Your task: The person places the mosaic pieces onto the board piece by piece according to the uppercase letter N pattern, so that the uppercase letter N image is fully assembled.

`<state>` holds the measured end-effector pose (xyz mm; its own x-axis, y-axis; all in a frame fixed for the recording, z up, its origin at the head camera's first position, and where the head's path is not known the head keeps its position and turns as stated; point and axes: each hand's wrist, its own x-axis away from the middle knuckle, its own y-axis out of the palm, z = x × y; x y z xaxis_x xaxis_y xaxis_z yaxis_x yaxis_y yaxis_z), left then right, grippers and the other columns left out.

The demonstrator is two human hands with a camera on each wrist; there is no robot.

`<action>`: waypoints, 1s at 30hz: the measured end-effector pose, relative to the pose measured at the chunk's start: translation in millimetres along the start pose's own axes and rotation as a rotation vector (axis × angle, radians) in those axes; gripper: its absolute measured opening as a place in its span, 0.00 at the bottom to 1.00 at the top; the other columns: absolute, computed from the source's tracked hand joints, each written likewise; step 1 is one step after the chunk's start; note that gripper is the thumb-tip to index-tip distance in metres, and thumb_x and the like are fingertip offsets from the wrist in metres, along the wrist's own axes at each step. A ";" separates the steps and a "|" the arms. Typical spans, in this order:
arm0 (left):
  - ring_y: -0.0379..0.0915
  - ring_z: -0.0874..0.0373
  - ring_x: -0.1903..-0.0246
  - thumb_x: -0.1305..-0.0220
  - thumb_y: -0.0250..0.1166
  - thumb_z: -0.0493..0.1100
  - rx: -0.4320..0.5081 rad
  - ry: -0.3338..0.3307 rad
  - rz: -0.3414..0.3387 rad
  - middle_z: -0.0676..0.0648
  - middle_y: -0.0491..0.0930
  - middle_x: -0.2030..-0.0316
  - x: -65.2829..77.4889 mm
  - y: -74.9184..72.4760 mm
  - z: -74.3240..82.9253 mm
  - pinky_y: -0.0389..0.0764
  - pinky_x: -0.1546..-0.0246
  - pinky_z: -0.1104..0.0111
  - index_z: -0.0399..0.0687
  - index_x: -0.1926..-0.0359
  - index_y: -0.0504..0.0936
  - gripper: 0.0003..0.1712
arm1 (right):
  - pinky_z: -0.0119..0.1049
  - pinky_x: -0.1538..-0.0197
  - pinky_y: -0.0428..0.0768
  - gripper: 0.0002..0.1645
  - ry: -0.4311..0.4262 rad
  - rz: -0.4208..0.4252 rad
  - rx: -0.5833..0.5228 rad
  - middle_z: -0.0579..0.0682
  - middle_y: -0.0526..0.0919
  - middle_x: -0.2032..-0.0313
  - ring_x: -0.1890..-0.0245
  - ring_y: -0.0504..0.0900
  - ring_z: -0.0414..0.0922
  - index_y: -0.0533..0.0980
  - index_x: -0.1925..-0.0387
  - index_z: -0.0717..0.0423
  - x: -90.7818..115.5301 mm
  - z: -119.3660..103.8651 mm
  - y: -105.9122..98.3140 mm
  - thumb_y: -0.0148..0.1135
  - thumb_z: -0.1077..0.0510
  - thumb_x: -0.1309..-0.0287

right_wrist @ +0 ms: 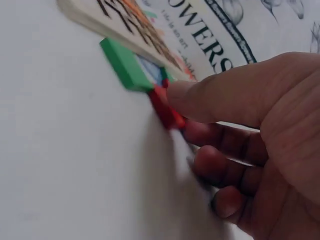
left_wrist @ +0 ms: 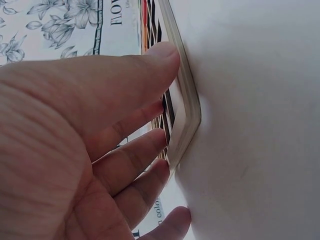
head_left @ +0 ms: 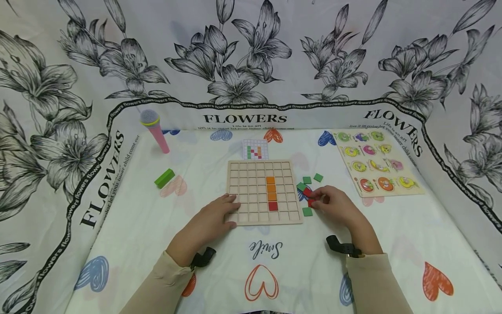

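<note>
A square wooden grid board (head_left: 251,192) lies mid-table. On it stand several orange tiles (head_left: 271,188) in a column, with one red tile (head_left: 273,206) below them. My left hand (head_left: 209,218) rests at the board's left edge, its fingers loosely spread, touching the rim (left_wrist: 187,95). To the right of the board, my right hand (head_left: 337,205) pinches a red tile (right_wrist: 167,107) between thumb and index finger. Another red tile (head_left: 307,192) lies close to those fingers. Around them are several green tiles (head_left: 307,212), one green tile (right_wrist: 127,65) large in the right wrist view.
A pattern card (head_left: 255,149) touches the board's far side. Toward the back left stands a pink toy microphone (head_left: 157,133), with a green block (head_left: 164,178) nearer. A fruit picture board (head_left: 376,161) lies at the right. Floral cloth (head_left: 251,56) hangs behind.
</note>
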<state>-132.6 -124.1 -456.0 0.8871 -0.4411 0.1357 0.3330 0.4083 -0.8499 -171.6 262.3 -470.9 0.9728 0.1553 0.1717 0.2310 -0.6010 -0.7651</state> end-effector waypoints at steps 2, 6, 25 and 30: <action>0.51 0.51 0.24 0.38 0.72 0.44 -0.003 -0.005 0.001 0.48 0.62 0.25 0.0 -0.2 -0.1 0.60 0.27 0.51 0.47 0.32 0.75 0.34 | 0.40 0.62 0.72 0.12 -0.018 -0.011 -0.003 0.49 0.77 0.63 0.62 0.72 0.48 0.83 0.53 0.44 1.2 3.2 0.4 0.68 0.54 0.38; 0.51 0.51 0.24 0.38 0.72 0.44 -0.006 -0.012 -0.003 0.48 0.62 0.25 -0.9 0.9 -0.9 0.60 0.27 0.51 0.47 0.32 0.75 0.34 | 0.41 0.61 0.72 0.11 -0.028 -0.003 0.000 0.49 0.76 0.62 0.61 0.72 0.48 0.83 0.54 0.44 2.0 3.7 2.2 0.69 0.54 0.38; 0.50 0.51 0.23 0.38 0.73 0.44 -0.006 -0.021 -0.012 0.48 0.61 0.25 -2.4 2.4 -0.2 0.59 0.27 0.51 0.48 0.32 0.75 0.34 | 0.39 0.62 0.77 0.06 0.004 0.122 -0.131 0.49 0.82 0.63 0.63 0.76 0.49 0.79 0.57 0.48 1.1 -23.6 2.4 0.66 0.55 0.34; 0.50 0.51 0.23 0.39 0.73 0.44 -0.008 -0.018 -0.004 0.48 0.62 0.25 -2.0 2.5 -0.1 0.60 0.27 0.51 0.48 0.32 0.75 0.34 | 0.41 0.63 0.80 0.05 -0.115 0.039 -0.162 0.45 0.84 0.64 0.65 0.77 0.48 0.80 0.57 0.44 -14.4 -65.7 20.3 0.65 0.55 0.33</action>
<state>-133.6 -122.3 -458.5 0.8914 -0.4282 0.1486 0.3344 0.3999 -0.8534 -179.9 196.3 -448.1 0.9751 0.2119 0.0649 0.2014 -0.7251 -0.6586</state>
